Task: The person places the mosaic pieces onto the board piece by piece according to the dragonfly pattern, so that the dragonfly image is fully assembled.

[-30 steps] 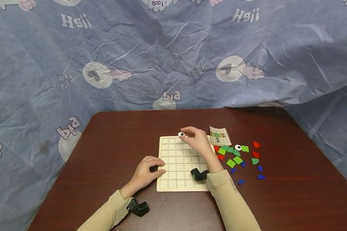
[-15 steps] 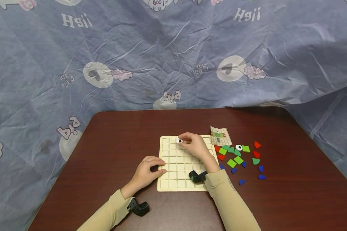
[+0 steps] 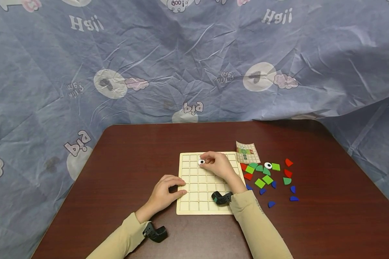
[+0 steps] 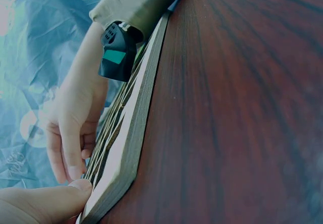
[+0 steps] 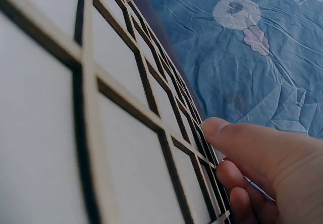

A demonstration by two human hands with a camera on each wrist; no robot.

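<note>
Over the grid board (image 3: pixel 193 197), far side, we find the right grip (image 3: pixel 218 166) pinching an eye piece (image 3: pixel 201 162), the left grip (image 3: pixel 163 192) relaxed on the edge. We judge this placing; next, cell alignment.

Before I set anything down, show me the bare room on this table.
The table is bare left of the grid board, past the left grip, behind the board to the far edge, and right of the rightmost blue piece. It is crowded just right of the board: picture card, loose eye piece, red pieces, green pieces.
</note>
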